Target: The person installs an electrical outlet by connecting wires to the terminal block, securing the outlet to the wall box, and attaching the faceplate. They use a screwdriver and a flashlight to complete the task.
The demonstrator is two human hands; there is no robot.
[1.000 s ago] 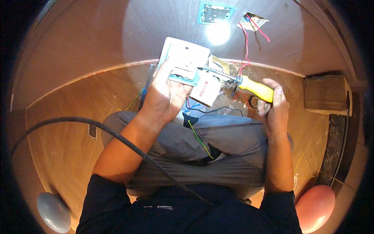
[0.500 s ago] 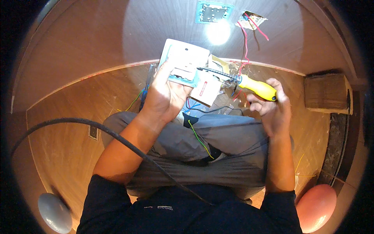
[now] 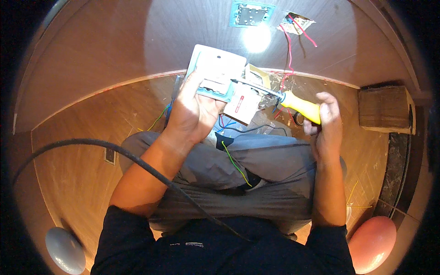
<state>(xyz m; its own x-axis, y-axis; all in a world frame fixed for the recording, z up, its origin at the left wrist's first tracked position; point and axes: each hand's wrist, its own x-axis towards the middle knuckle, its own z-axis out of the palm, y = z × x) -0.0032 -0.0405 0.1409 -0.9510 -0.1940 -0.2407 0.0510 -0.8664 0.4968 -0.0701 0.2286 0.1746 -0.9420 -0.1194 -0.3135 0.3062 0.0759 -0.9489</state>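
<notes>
My left hand (image 3: 194, 114) grips a white wall switch (image 3: 219, 64) with a blue frame, thumb across its face and fingers beneath. In my right hand (image 3: 327, 120) is a screwdriver (image 3: 300, 107) with a yellow handle, its end held by the fingers. The shaft points left, and its tip meets the right side of the switch; exactly where it sits I cannot tell. Just below the switch lies a small white box (image 3: 241, 108) with a red mark. An opened carton (image 3: 257, 77) is behind it.
On the wall ahead are a blue-framed switch mount (image 3: 251, 15) and a ragged hole (image 3: 297, 24) with red wires hanging out. A cardboard box (image 3: 385, 110) stands at the right. A black cable (image 3: 123, 153) crosses my left arm. Balloons, one grey (image 3: 65, 251) and one pink (image 3: 372, 245), lie low at the sides.
My right hand's fingers have closed more around the handle end, and the handle has tipped slightly down. The left hand and the switch have hardly moved.
</notes>
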